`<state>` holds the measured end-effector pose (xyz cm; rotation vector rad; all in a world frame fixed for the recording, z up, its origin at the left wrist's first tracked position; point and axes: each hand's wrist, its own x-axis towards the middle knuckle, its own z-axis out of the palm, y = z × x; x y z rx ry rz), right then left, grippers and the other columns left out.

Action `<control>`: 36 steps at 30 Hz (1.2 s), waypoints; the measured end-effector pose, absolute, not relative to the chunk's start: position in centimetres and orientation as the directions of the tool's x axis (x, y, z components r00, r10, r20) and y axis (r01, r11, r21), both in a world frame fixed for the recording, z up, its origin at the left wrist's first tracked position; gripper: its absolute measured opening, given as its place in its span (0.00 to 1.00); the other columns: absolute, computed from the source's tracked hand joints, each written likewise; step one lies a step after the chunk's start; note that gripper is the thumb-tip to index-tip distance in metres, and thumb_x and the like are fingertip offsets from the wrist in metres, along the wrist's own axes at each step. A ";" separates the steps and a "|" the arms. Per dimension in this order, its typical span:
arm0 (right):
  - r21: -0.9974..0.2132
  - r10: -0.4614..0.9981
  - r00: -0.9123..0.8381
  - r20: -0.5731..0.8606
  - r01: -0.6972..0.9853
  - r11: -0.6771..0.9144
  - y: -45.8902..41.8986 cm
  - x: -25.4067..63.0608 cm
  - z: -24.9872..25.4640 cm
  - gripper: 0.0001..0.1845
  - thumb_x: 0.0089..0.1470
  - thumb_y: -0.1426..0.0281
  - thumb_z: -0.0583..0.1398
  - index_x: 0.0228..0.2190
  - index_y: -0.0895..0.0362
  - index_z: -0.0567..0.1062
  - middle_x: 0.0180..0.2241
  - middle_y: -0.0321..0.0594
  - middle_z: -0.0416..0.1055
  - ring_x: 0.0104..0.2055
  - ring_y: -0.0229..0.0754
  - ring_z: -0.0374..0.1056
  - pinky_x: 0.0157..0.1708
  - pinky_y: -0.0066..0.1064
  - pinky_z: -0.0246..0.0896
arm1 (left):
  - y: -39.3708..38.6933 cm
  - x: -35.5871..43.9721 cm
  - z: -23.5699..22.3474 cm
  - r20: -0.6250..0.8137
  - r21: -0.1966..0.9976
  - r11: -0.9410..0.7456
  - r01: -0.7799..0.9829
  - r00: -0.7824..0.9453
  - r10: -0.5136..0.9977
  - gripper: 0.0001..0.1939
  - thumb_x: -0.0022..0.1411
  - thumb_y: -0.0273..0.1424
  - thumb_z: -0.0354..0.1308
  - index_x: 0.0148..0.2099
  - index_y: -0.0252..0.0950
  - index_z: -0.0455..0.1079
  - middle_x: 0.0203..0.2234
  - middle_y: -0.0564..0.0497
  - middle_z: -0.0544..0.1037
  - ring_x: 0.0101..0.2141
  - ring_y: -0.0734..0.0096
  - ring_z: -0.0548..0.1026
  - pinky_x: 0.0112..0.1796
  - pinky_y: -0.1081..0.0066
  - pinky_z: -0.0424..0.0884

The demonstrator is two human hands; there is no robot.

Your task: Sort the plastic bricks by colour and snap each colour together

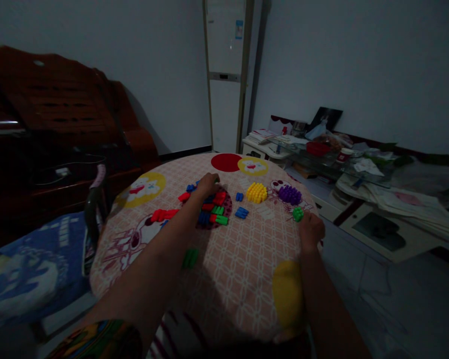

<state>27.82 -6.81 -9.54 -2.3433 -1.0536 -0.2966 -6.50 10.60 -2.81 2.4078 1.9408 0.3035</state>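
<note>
My left hand (208, 184) reaches over a mixed pile of plastic building blocks, its fingers closed on a small green block (216, 180) that is partly hidden. Below it lie red blocks (219, 198), green blocks (220, 219) and dark blue blocks (204, 218). My right hand (312, 230) is curled at the table's right edge, right beside a small cluster of green blocks (298, 214). Its fingertips are hidden, so what they hold does not show. Farther in stand a yellow block cluster (256, 193) and a purple block cluster (290, 195).
Loose blue blocks (241, 213) lie mid-table, red blocks (163, 215) at the left. A patterned cloth (243, 279) covers the round table. A chair with a blue cover (48, 254) and a wooden sofa (60, 109) stand left; a cluttered glass-topped cabinet (329, 162) stands right.
</note>
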 end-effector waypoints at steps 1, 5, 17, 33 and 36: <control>-0.398 0.621 0.670 0.406 0.742 -0.540 -6.8 27.8 -9.6 0.27 0.67 0.64 0.46 0.35 0.64 0.81 0.34 0.55 0.78 0.30 0.44 0.70 0.28 0.31 0.50 | 9.8 -6.5 -2.6 0.186 0.161 -0.253 0.954 0.223 0.957 0.20 0.59 0.27 0.57 0.55 0.37 0.71 0.50 0.42 0.75 0.50 0.59 0.74 0.49 0.69 0.69; -0.411 0.613 0.672 0.415 0.740 -0.533 -6.8 27.8 -9.6 0.27 0.67 0.63 0.46 0.34 0.63 0.81 0.33 0.54 0.78 0.31 0.44 0.71 0.28 0.31 0.51 | 6.0 -6.0 -2.8 0.272 0.194 -0.462 0.866 0.405 0.873 0.20 0.59 0.25 0.55 0.54 0.38 0.70 0.48 0.44 0.76 0.48 0.60 0.75 0.47 0.68 0.69; -0.407 0.623 0.660 0.420 0.750 -0.521 -6.7 27.9 -9.5 0.26 0.65 0.64 0.48 0.33 0.65 0.81 0.33 0.55 0.78 0.33 0.46 0.71 0.30 0.31 0.52 | 2.7 -6.2 -3.9 0.236 0.490 -0.612 0.621 0.581 0.779 0.15 0.63 0.30 0.51 0.47 0.36 0.75 0.45 0.47 0.80 0.46 0.64 0.77 0.49 0.68 0.70; -0.440 0.626 0.676 0.387 0.733 -0.519 -6.7 27.9 -9.3 0.26 0.64 0.65 0.47 0.34 0.64 0.81 0.35 0.56 0.78 0.34 0.47 0.71 0.31 0.32 0.52 | 2.2 -6.9 -3.2 0.126 0.273 -0.441 0.855 0.422 0.898 0.14 0.58 0.37 0.61 0.44 0.36 0.77 0.36 0.46 0.81 0.36 0.60 0.77 0.36 0.69 0.68; -0.439 0.632 0.684 0.364 0.724 -0.531 -6.8 27.9 -9.2 0.25 0.64 0.66 0.47 0.35 0.65 0.81 0.35 0.56 0.78 0.34 0.47 0.71 0.31 0.33 0.51 | 1.8 -6.1 -3.6 0.060 0.193 -0.408 0.892 0.405 0.913 0.15 0.55 0.35 0.65 0.45 0.37 0.76 0.36 0.46 0.81 0.36 0.60 0.77 0.33 0.70 0.66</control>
